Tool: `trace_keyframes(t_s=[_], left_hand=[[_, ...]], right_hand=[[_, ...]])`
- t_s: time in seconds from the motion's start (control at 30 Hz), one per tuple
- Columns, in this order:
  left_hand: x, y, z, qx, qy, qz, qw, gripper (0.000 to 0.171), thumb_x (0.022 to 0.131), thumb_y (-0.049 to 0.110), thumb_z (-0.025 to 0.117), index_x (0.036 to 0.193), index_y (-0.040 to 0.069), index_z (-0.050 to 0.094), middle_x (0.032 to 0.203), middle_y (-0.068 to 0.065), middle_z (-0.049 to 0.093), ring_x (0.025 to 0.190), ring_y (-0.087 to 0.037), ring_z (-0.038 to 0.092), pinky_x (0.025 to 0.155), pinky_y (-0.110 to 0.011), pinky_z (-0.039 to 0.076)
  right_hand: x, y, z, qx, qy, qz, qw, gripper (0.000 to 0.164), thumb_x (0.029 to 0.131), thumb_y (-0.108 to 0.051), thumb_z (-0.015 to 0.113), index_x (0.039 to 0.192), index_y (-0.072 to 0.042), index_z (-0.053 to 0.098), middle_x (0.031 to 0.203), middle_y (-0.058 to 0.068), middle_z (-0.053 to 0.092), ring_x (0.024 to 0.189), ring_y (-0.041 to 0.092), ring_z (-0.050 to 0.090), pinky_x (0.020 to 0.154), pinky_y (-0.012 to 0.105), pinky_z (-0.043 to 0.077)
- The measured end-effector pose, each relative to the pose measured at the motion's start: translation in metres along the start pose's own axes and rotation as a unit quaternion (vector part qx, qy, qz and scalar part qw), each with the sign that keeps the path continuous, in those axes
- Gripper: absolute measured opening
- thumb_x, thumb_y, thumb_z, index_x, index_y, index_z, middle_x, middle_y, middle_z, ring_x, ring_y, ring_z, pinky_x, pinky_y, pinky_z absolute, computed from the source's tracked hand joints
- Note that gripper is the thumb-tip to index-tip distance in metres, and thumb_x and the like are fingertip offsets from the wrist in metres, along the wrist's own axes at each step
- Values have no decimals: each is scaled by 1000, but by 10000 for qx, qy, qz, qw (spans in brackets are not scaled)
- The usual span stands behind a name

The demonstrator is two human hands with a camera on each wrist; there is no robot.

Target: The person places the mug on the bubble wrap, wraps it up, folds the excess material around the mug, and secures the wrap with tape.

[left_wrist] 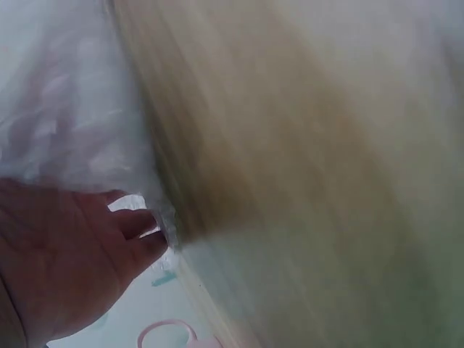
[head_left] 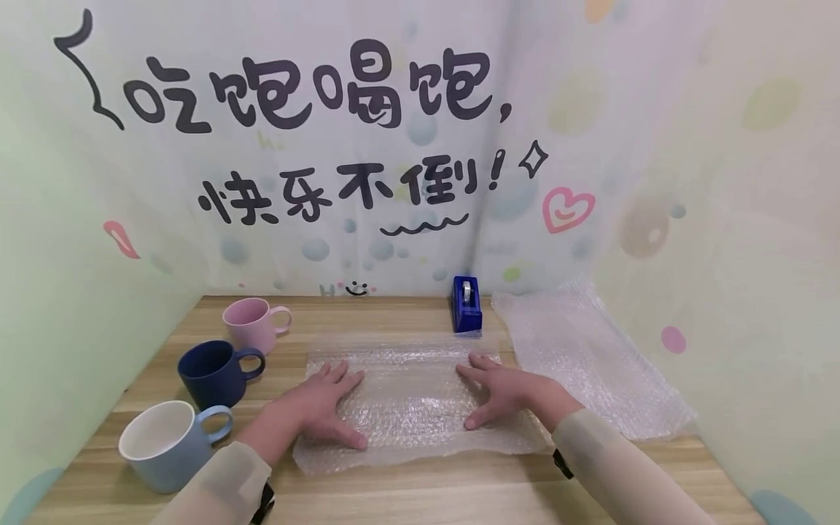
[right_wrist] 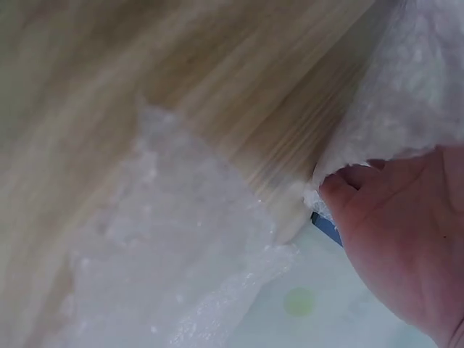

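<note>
As two hands [head_left: 328, 405] [head_left: 502, 390] touch one bubble-wrap sheet [head_left: 413, 408] | second sheet [head_left: 584, 357] | three mugs [head_left: 252, 332] [head_left: 213, 375] [head_left: 167, 456]

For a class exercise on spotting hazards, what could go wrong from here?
The light blue mug is close to the left sleeve; a sideways move might knock it. The wrap under the left hand and right hand could crease if they slide unevenly. The tape dispenser stands by the wrap's far edge and might get nudged.
</note>
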State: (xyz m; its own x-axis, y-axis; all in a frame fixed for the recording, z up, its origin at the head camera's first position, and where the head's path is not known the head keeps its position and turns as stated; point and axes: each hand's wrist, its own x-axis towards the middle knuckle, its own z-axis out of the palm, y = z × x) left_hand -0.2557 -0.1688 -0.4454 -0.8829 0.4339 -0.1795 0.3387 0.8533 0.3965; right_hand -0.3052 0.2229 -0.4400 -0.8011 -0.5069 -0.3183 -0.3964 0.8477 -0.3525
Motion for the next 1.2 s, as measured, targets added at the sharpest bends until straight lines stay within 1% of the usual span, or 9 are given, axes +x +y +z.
trace_keyframes(t_s=[0.1,0.23,0.47,0.6,0.8,0.9,0.97,1.1,1.2], left_hand=[[0,0,1,131,-49,33,9999,128,74,73,91,172,13,35,179,-31,21,164,-62,17,128,-78,26],[0,-1,2,128,-7,7,9999,128,73,75,90,172,13,36,179,-30,21,164,-61,17,128,-77,26],[1,-3,2,52,-14,-11,10000,128,74,74,91,172,12,36,180,-30,20,164,-62,15,128,-79,24],[-1,-2,1,-30,-16,30,10000,128,74,73,91,172,11,36,179,-31,19,163,-63,15,128,-79,23],[-3,-4,-3,-284,221,221,9991,127,76,66,93,170,4,35,178,-34,18,163,-63,15,130,-78,19],[-7,-7,-9,-270,534,397,9974,120,80,64,91,168,0,38,175,-37,24,162,-62,20,129,-77,24],[-16,-9,-15,-286,827,466,9951,115,84,63,89,166,-1,41,174,-37,29,161,-61,26,127,-76,29],[-51,-11,-36,-210,1710,551,9835,100,88,61,87,160,3,51,166,-32,45,153,-56,43,120,-74,41],[-83,-21,-49,-192,2398,508,9693,92,88,54,89,157,3,55,160,-29,53,147,-53,50,114,-72,45]], right_hand=[[0,1,0,72,-26,-11,10000,116,84,-61,90,174,-20,31,185,20,8,171,47,7,135,69,17],[0,0,0,156,-15,-42,9999,116,83,-61,90,174,-20,32,185,20,8,170,48,7,134,72,17],[1,2,2,278,30,-5,9996,116,82,-62,90,174,-23,32,185,16,7,171,44,5,135,70,15],[1,4,5,268,41,-14,9996,116,82,-60,91,174,-22,32,185,17,7,171,45,5,135,69,15],[-1,4,5,308,92,13,9995,115,83,-57,92,174,-20,33,185,17,8,171,45,5,136,68,16],[-1,4,4,315,103,26,9994,115,82,-57,92,174,-21,32,185,17,7,171,44,4,135,69,15],[-1,4,5,320,90,38,9994,115,82,-58,92,174,-22,32,186,16,6,172,44,4,135,69,15],[0,3,5,359,57,86,9993,115,82,-60,91,174,-25,32,186,14,6,172,42,3,135,70,14],[0,2,4,395,51,139,9991,115,82,-60,92,174,-25,32,186,14,5,172,41,2,135,70,15]])
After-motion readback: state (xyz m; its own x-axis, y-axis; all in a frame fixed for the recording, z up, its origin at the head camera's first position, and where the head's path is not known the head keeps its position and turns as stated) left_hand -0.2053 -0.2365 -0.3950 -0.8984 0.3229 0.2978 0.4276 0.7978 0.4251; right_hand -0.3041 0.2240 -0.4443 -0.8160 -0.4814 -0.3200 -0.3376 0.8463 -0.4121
